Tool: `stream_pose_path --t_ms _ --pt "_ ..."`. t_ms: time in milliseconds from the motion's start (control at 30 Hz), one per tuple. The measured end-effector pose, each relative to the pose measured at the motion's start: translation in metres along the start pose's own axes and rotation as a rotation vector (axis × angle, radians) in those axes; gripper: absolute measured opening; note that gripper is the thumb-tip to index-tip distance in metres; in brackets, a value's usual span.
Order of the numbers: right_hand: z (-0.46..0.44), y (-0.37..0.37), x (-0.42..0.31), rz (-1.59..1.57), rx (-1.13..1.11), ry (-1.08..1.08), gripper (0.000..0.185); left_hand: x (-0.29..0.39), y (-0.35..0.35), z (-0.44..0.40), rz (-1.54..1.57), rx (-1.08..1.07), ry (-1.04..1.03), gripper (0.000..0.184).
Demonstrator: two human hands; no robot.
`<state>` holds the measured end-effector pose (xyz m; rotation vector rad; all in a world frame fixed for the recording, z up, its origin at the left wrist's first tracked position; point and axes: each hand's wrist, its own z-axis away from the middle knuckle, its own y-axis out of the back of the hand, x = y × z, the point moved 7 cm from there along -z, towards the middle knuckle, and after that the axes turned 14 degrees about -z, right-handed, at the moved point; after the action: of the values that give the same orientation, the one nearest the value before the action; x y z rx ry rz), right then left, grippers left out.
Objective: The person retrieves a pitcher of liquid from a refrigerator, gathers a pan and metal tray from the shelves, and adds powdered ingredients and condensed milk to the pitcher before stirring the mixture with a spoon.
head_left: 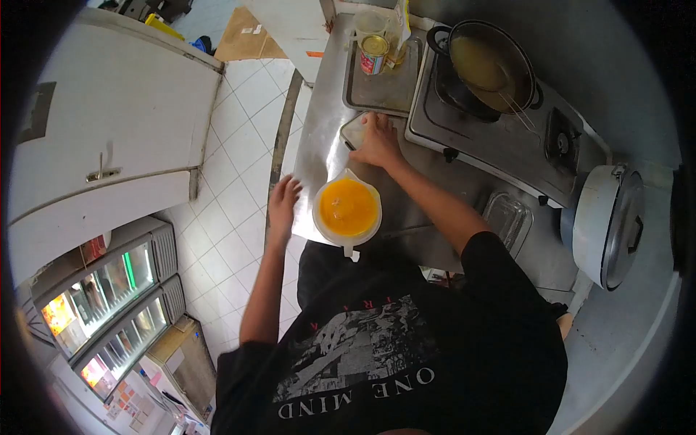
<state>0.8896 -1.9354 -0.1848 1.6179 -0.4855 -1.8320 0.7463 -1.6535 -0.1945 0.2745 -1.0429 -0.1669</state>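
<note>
A white jug (316, 217) full of orange-yellow liquid stands at the metal counter's near edge, its handle toward my body. My right hand (378, 141) is beyond the jug, fingers bent over a small rectangular clear container (353, 133) and gripping its side; the hand hides part of it. To the left of the jug, my left hand (283, 201) hangs in the air with slightly curled fingers apart, holding nothing.
A tray (380, 88) holds a labelled can (373, 56) and cups. On the stove (464, 134) sits a dark pot (482, 61) with liquid and a wire strainer. A large lidded pot (596, 225) and a clear tray (509, 217) are to the right.
</note>
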Motion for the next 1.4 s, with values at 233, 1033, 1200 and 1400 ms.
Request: stream_pose_path --t_ms 233,1033,1200,1400 --pt "0.004 -0.033 0.013 0.031 0.026 -0.049 0.086 0.013 -0.111 -0.104 0.176 -0.468 0.141 0.042" --pt "-0.060 0.001 0.022 -0.585 -0.130 -0.287 0.032 0.018 -0.028 -0.212 0.457 -0.317 0.246 0.049" --pt "-0.012 -0.015 -0.011 0.206 -0.298 -0.117 0.028 -0.047 -0.020 -0.207 0.512 -0.171 0.264 0.040" --pt "-0.002 -0.034 -0.006 0.318 -0.272 -0.092 0.029 -0.026 -0.055 -0.172 0.376 -0.040 0.336 0.038"
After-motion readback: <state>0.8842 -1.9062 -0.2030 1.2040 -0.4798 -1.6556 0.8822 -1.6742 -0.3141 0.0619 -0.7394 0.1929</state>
